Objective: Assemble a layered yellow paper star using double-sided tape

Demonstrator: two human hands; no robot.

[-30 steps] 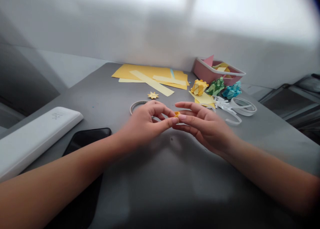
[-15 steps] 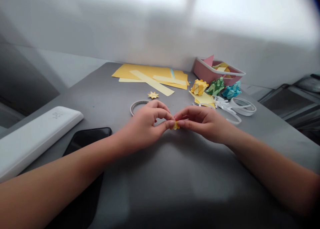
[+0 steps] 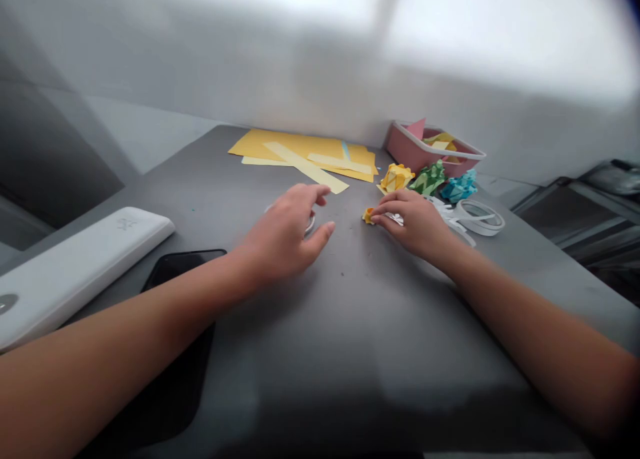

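Note:
My right hand (image 3: 413, 224) pinches a small folded yellow paper piece (image 3: 368, 215) between thumb and fingertips, low over the grey table (image 3: 320, 352). Nothing is in my left hand (image 3: 287, 229), whose thumb and fingers are spread apart. Behind it a ring-shaped roll (image 3: 310, 224) shows only in part. Just beyond my right hand stand a yellow folded-paper piece (image 3: 397, 177), a green one (image 3: 429, 177) and a blue one (image 3: 459, 187).
Yellow paper sheets (image 3: 300, 140) with pale strips (image 3: 313, 172) lie at the back. A pink basket (image 3: 417, 149) holds paper scraps. White tape rolls (image 3: 480, 219) lie at right. A white power bank (image 3: 90, 265) and black phone (image 3: 185, 264) are at left.
My hands have parted. The right moved away and slightly to the right with the small yellow paper piece; the left let go and opened. The paper star is now hidden from view.

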